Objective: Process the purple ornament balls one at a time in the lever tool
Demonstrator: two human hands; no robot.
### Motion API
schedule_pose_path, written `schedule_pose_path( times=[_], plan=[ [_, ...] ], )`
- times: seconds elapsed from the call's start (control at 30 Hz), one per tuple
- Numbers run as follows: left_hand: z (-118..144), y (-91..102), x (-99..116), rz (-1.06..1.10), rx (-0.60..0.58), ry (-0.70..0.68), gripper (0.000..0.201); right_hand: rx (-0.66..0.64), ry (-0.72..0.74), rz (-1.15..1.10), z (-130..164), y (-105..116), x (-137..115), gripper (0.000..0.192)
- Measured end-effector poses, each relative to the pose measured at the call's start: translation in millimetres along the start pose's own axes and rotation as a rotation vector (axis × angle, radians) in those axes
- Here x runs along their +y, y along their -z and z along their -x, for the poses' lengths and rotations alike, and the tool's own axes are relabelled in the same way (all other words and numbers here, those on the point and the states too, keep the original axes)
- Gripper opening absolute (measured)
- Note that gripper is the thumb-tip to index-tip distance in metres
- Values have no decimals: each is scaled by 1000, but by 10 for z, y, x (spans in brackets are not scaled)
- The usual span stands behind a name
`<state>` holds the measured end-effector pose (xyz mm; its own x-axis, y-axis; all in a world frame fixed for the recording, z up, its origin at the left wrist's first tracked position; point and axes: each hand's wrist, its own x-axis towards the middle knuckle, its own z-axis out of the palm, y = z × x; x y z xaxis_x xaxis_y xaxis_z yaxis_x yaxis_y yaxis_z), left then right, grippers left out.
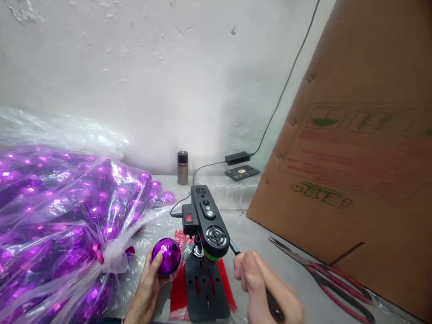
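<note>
My left hand (145,289) is closed round a shiny purple ball ornament (169,257), with the thumb across its front. It holds the ball just left of a black machine (208,212) with round vents, small buttons and a red switch on its side. Under the machine's head lies a slotted black base plate (207,308), with nothing resting on it. My right hand (268,290) is wrapped round the black handle (234,247) of a lever that runs out from the machine's right side.
A clear bag of purple ball ornaments (61,195) fills the left. Red-handled scissors (337,285) lie at right before a leaning cardboard box (360,152). Behind stand a small bottle (182,169), a dark phone (242,173) and a power adapter (237,157) with its cable.
</note>
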<state>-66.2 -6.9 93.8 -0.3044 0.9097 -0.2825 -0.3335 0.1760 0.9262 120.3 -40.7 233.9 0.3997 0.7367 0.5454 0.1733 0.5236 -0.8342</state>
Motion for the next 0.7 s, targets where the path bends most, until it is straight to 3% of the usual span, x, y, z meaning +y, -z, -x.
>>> schedule_pose_path(
  times=[0.07,0.13,0.23,0.4,0.53,0.7],
  plan=[
    [175,2,-132,126,33,50,89,-31,20,-8,-21,22,1,46],
    [273,-17,-238,107,62,40,89,-47,46,-18,-22,39,17,45],
    [325,-60,-330,-67,18,-47,83,-77,72,-17,-28,71,60,45],
    [315,-165,-345,-463,-153,-157,84,-170,173,5,-77,140,134,40],
    [294,-285,-361,-684,-117,-271,75,-135,142,-12,-54,130,131,41],
    [221,-365,-464,-777,-79,-473,69,-93,89,-33,6,81,82,41]
  ],
)
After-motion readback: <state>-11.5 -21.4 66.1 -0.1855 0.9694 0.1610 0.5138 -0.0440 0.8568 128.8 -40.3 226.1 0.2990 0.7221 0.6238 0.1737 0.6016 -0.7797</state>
